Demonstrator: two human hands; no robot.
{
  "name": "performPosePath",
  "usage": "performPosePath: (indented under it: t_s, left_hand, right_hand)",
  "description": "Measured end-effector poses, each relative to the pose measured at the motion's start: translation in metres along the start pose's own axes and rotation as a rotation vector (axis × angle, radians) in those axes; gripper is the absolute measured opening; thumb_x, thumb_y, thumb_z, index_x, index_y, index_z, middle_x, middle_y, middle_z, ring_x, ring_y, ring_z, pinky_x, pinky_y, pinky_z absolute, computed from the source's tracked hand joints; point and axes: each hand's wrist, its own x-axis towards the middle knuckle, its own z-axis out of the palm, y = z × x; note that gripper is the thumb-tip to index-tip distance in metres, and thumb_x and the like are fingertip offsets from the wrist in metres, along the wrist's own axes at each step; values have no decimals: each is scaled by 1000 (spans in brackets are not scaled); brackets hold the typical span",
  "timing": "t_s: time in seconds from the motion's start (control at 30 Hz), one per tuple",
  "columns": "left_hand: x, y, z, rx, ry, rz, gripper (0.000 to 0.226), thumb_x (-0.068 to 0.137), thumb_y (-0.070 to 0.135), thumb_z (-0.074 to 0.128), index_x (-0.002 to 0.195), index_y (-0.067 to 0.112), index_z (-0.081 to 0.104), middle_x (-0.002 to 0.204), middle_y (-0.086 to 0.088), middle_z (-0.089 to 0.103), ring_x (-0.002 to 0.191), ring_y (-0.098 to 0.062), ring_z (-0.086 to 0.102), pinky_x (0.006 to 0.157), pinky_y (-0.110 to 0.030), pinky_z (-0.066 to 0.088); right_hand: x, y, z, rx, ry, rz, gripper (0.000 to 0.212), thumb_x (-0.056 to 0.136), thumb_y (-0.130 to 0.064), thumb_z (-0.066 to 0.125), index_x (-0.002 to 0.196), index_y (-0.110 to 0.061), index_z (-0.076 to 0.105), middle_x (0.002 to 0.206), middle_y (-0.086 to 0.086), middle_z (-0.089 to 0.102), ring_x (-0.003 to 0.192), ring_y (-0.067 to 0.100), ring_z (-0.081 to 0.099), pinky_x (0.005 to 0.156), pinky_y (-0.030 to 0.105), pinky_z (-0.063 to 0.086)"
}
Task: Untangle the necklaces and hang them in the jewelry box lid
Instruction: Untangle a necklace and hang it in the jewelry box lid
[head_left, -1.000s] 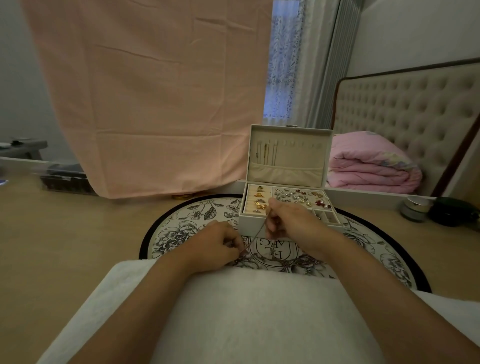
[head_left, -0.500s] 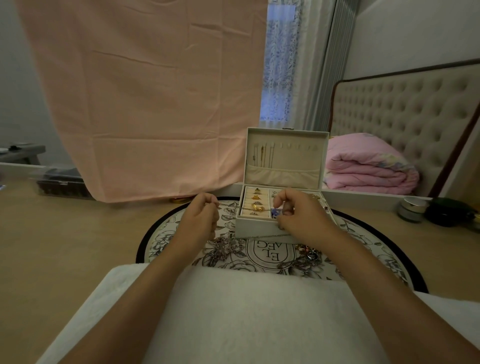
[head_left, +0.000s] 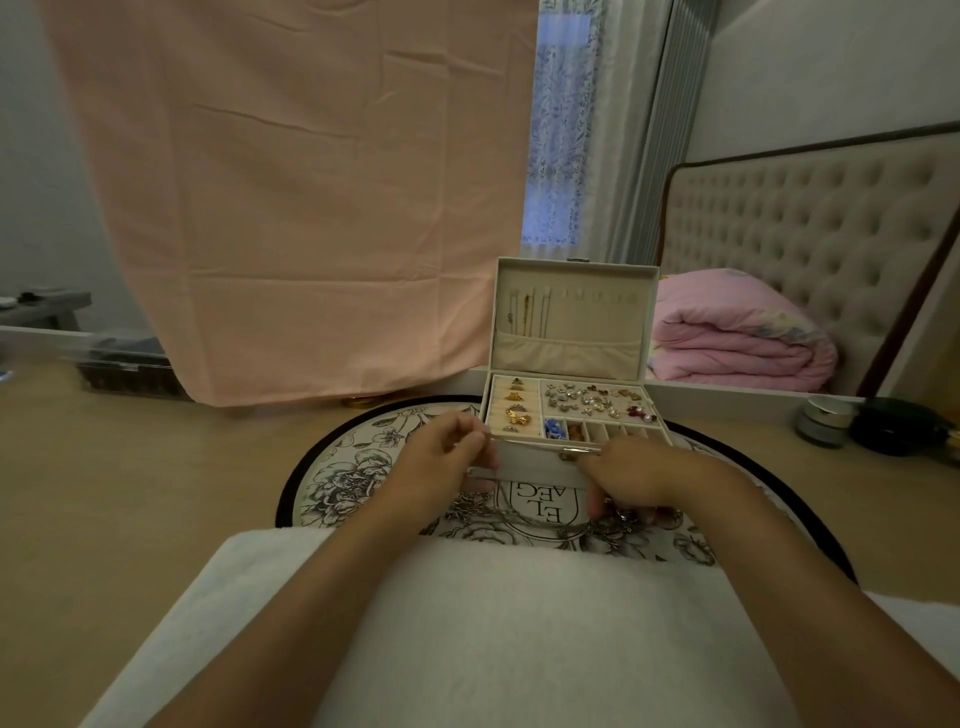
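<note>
Left hand (head_left: 447, 460) and right hand (head_left: 641, 475), grips clenched, pinch one necklace (head_left: 540, 445) taut between them, probably to separate it from the tangle (head_left: 597, 527) on the mat (head_left: 353, 467).

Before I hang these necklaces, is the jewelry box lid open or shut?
Open: the lid stands upright, its lined inside and hung chains facing the camera.

Jewelry box lid (head_left: 571, 332): matt cream cloth lining
Necklaces (head_left: 478, 512): glinting metal chain
Rug (head_left: 353, 478): printed cloth
Sheet (head_left: 311, 208), eleven o'clock: creased matt cloth
</note>
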Motion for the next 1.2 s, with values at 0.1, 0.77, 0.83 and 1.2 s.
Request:
performPosePath:
  t_s: [0.1,0.77,0.83,1.2]
  left_hand:
    - [2,-11,4,175,-54,52,11,99,8,56,97,12,66,97,-4,72,91,-15,70,76,-25,60]
    - [4,-20,-23,955,-152,259,7,94,24,64,89,24,69,93,11,64,87,-5,57,82,-28,50]
    - [2,-19,-22,862,-136,199,9,98,25,59,91,22,64,92,8,65,84,-7,59,77,-26,50]
    - [2,-12,-19,207,-44,-59,19,103,19,49,86,14,56,69,1,58,64,-14,50,67,-33,41]
  right_hand:
    - [3,8,0,22,-48,88,37,102,-13,38,94,-8,74,80,13,62,54,23,57,54,31,54]
    - [20,-25,50,-94,148,-381,14,98,-22,60,87,-21,69,93,2,70,86,20,65,80,35,56]
    - [16,-24,49,-12,192,-411,16,100,-23,53,87,-21,62,91,1,66,84,20,63,76,36,56]
    - [14,-36,42,991,297,-389,31,111,-28,27,96,-13,49,79,12,69,62,23,66,66,41,59]
